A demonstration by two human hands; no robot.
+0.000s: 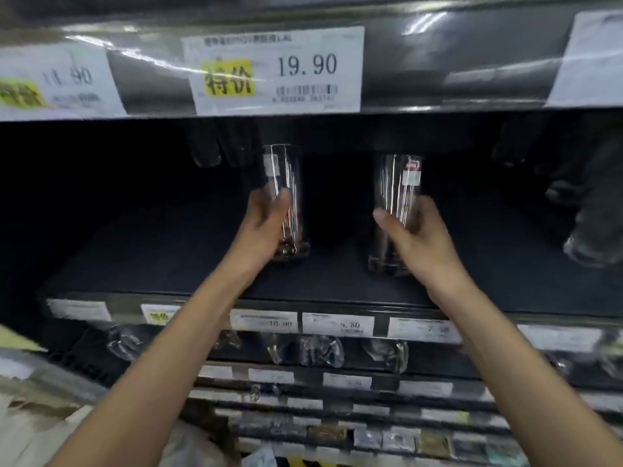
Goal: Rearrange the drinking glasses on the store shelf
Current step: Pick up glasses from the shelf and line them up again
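Two tall clear drinking glasses stand upright over the dark shelf [188,264], each bearing a small white label near its rim. My left hand [261,227] grips the left glass [285,176] around its lower half, thumb across the front. Around the right glass [399,183] my right hand [416,235] curls from the right side, thumb on the front. The two glasses are about a hand's width apart. Whether their bases touch the shelf I cannot tell.
More glassware [588,230] stands blurred at the shelf's far right, and dark items [219,146] sit at the back left. A price strip with a 19.90 tag [274,70] runs overhead. Lower shelves [320,352] hold more glasses and price labels.
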